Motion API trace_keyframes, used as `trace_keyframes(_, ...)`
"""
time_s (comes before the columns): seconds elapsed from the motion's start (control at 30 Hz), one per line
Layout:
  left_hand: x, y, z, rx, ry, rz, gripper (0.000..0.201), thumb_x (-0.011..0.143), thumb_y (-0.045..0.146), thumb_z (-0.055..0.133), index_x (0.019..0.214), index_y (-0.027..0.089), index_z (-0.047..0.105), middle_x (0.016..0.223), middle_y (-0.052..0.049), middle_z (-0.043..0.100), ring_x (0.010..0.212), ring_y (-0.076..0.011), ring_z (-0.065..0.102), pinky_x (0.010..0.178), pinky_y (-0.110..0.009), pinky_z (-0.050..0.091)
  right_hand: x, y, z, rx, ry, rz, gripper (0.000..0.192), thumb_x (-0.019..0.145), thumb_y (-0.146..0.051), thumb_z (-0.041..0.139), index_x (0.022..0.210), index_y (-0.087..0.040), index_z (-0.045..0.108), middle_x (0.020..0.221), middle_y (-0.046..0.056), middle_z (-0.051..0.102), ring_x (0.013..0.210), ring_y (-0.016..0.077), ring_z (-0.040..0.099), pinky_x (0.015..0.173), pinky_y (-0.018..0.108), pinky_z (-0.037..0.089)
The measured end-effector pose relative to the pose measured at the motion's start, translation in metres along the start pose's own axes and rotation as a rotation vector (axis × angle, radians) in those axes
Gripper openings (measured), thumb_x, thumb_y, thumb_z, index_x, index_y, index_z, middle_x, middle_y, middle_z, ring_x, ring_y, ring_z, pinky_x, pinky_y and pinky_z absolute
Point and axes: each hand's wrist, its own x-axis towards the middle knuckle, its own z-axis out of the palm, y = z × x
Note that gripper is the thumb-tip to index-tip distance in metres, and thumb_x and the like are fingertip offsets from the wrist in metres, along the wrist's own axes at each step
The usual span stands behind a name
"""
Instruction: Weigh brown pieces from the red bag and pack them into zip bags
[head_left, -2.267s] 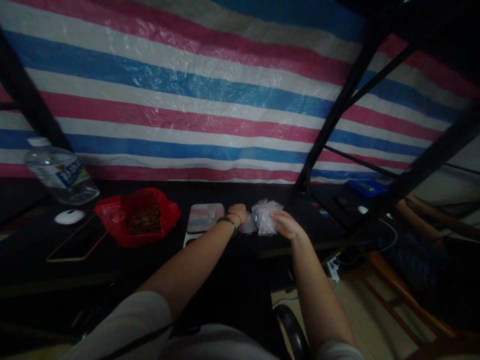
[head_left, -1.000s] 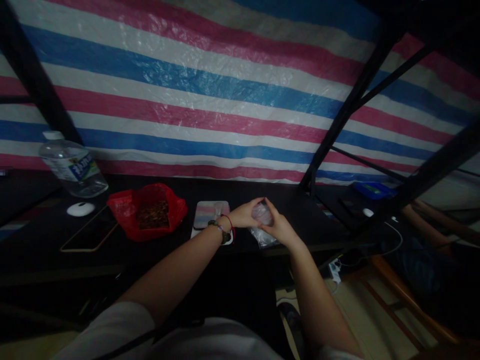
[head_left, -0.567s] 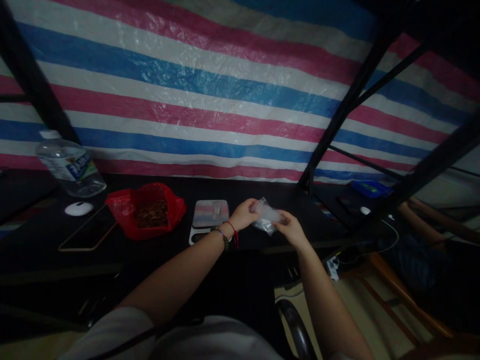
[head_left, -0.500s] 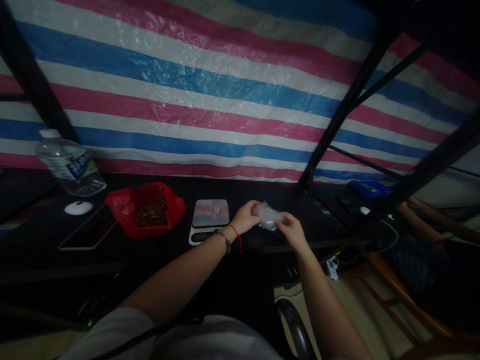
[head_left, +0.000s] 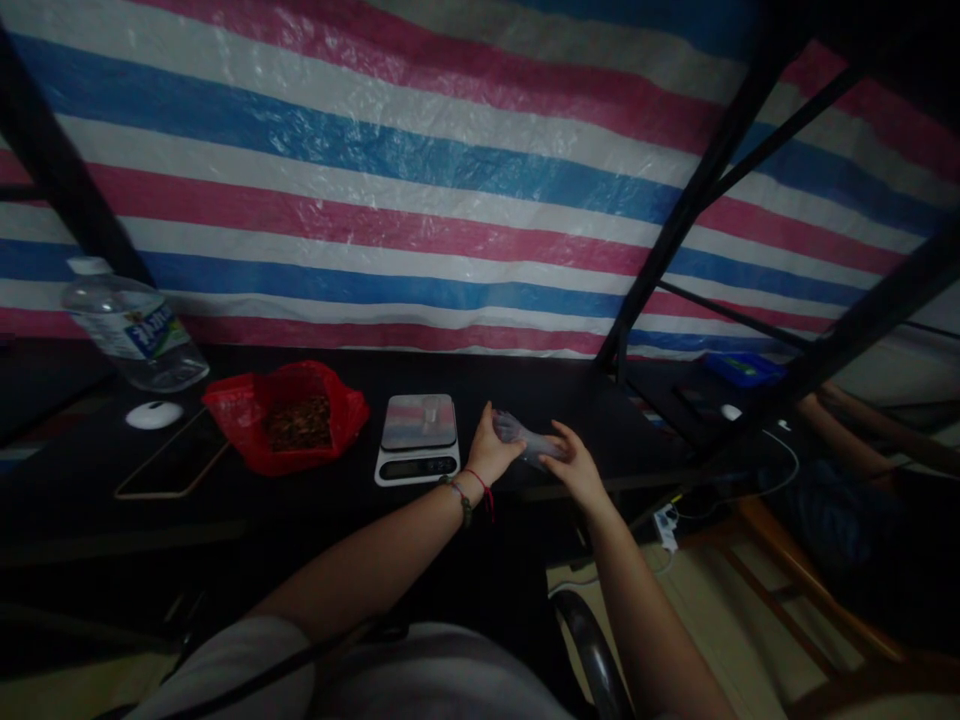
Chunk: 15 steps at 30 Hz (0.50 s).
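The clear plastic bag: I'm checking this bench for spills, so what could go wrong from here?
The clear plastic bag is pinched between the left hand and right hand near the table's front edge; if it slips, it may drop to the floor. The open red bag of brown pieces sits beside the scale; a stray elbow might tip it.

Dark bench (head_left: pixel 315 505) carries a water bottle (head_left: pixel 127 325), white mouse (head_left: pixel 154 414), tablet (head_left: pixel 171 468), red bag (head_left: pixel 289 415) and a scale (head_left: pixel 418 438).
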Motion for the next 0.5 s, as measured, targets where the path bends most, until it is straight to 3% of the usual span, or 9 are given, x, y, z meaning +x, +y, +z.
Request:
trace_keyframes(0.13,0.0012,-0.0002,0.0086,-0.158,-0.074,-0.008,0.099,0.058,0.003,0.065,0.144,0.013,0.018,0.140,-0.019,0.041,0.122,-0.0245,0.049,0.103,-0.037,0.038,0.0083,0.0009,-0.0011,-0.186,-0.037,-0.011,0.040,0.068,-0.031,0.066,0.104,-0.015,0.062,0.098,0.008,0.066,0.088,0.0216,0.062,0.082,0.036,0.047)
trace_keyframes(0.23,0.0034,0.0002,0.0093,-0.190,-0.020,0.026,0.095,0.055,-0.002,0.061,0.142,0.013,0.027,0.142,-0.019,0.037,0.128,-0.0259,0.042,0.108,-0.038,0.032,0.0095,0.0012,-0.0016,-0.174,-0.055,-0.011,0.030,0.070,-0.032,0.064,0.094,-0.015,0.063,0.085,0.005,0.066,0.076,0.0185,0.060,0.072,0.031,0.047)
trace_keyframes(0.37,0.0045,0.0006,0.0036,-0.135,-0.033,-0.042,0.095,0.053,-0.003,0.060,0.142,0.011,0.027,0.141,-0.019,0.039,0.127,-0.0281,0.042,0.108,-0.039,0.031,0.0058,-0.0022,0.0004,-0.131,-0.137,0.018,0.040,0.065,-0.031,0.071,0.100,-0.017,0.058,0.086,0.003,0.063,0.071,0.0160,0.058,0.062,0.026,0.046)
trace_keyframes(0.5,0.0035,0.0028,0.0016,-0.171,-0.213,-0.101,0.094,0.054,-0.002,0.060,0.141,0.012,0.029,0.132,-0.016,0.049,0.113,-0.0264,0.054,0.100,-0.040,0.040,0.0080,-0.0045,0.0065,-0.202,-0.125,-0.022,0.064,0.062,-0.029,0.073,0.121,-0.020,0.052,0.104,0.007,0.062,0.085,0.0189,0.060,0.075,0.032,0.048)
